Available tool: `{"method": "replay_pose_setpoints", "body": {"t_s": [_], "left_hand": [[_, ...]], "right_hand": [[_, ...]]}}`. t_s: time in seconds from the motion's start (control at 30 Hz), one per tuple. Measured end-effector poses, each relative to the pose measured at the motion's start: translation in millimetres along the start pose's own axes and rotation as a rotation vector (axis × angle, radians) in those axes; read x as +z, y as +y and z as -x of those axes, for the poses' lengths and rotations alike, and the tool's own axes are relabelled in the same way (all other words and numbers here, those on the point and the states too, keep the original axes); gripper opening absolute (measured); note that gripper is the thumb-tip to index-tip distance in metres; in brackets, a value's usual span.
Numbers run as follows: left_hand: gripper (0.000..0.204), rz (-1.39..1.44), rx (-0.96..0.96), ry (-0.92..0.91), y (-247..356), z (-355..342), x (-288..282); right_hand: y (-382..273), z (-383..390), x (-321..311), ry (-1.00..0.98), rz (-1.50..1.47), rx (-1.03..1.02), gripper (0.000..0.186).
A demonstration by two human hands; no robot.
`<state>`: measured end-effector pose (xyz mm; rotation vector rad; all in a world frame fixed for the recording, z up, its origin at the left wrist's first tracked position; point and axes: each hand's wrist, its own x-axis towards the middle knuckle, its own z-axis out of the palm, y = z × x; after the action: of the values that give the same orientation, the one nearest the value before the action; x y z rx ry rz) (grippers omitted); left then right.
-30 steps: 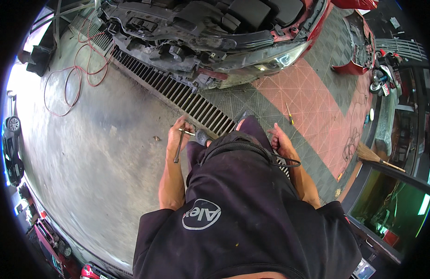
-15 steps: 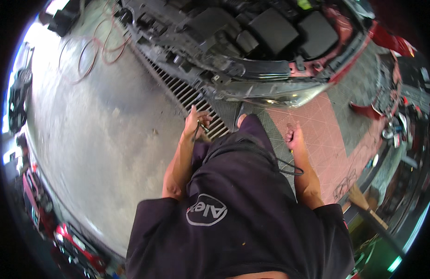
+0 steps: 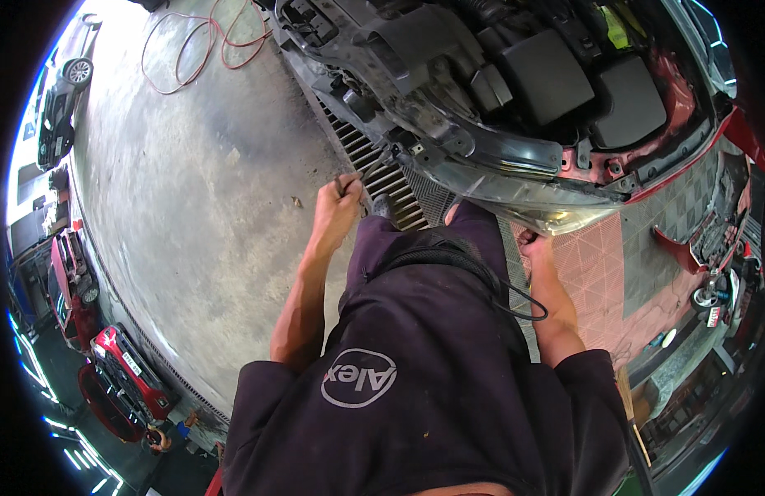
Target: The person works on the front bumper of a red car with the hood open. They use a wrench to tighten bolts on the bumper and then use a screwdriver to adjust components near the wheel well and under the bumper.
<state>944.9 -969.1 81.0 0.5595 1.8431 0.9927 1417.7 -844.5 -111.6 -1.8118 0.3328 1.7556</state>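
Note:
My left hand is raised over the edge of the floor grate, its fingers closed around a thin dark tool whose kind I cannot make out. The tool's end points toward the front of a car with its bumper off. My right hand is just below the headlight, fingers curled. Whether it touches the lamp or holds anything small is hidden. Above both hands lies the exposed car front, with brackets and a dark crossbar showing.
The open engine bay holds black covers. A red air hose is coiled on the concrete at far left. A detached red bumper part lies on the right. Red cars and a red bumper stand at lower left.
I am closer to the car, which now reaches lower in the view. My left hand has turned and closed more firmly around the tool. My right hand has come up under the headlight.

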Motion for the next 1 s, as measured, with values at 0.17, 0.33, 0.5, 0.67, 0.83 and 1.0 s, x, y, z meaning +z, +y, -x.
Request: {"method": "replay_pose_setpoints", "body": {"t_s": [0.17, 0.33, 0.5, 0.67, 0.83, 1.0], "left_hand": [[0.027, -0.476, 0.203, -0.007, 19, -42, 26], [0.019, -0.665, 0.436, -0.135, 25, -73, 42], [0.014, -0.964, 0.574, -0.307, 47, -89, 47], [0.018, -1.519, 0.947, -0.665, 73, -107, 57], [0.015, -1.804, 1.384, -0.615, 83, -123, 68], [0.016, -1.740, 1.369, -0.733, 63, -141, 79]], "right_hand": [[5, -7, 4, -0.034, -0.080, 0.002, 0.040], [12, -11, 6, -0.021, -0.118, 0.010, 0.040], [18, -18, 6, -0.009, -0.212, 0.013, 0.035], [20, -70, -48, 0.061, 1.162, -0.578, 0.027], [51, -82, -61, 0.239, 1.632, -1.027, 0.033], [55, -81, -63, 0.166, 0.973, -0.607, 0.034]]}}
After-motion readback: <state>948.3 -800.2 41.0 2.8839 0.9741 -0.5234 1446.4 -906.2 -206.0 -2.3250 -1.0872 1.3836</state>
